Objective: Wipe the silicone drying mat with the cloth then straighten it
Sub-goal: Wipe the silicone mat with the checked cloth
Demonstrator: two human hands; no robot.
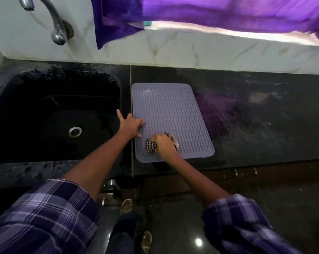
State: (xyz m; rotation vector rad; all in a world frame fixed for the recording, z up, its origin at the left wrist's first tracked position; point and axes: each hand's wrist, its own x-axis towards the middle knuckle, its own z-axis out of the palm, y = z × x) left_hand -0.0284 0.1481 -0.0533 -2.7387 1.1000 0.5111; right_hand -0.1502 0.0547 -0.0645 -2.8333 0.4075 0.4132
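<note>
The left hand (130, 125) lies flat on the left edge of the mat (171, 114), its fingers straight and spread. The fingertips press the mat's ribbed surface, while the thumb points away toward the sink (54, 114) and rests on the strip of counter (256, 116) between sink and mat. This hand grasps nothing; it only presses down.

The right hand (164, 143) sits just right of and nearer than the left fingertips, over the near-left part of the mat. Its fingers are curled tightly round a bunched checked cloth (151, 146), which bulges out on both sides of the fist: a dark-and-white checked wad to the left of the knuckles and a folded edge to the right of them. The cloth touches the mat beneath the hand.

The mat is pale grey-lilac, rectangular with rounded corners, and covered in wavy ridges. It lies flat on the dark counter, its left edge along the seam beside the sink, its near edge close to the counter's front. Beyond the fingers, most of the mat stretches toward the white tiled wall (191, 52).

A chrome tap (58, 28) hangs above the sink, far left of the left hand. A purple curtain (210, 13) hangs along the wall above. Both forearms come from rolled plaid sleeves (45, 217). No brand, label or readable writing shows on the mat or cloth.
</note>
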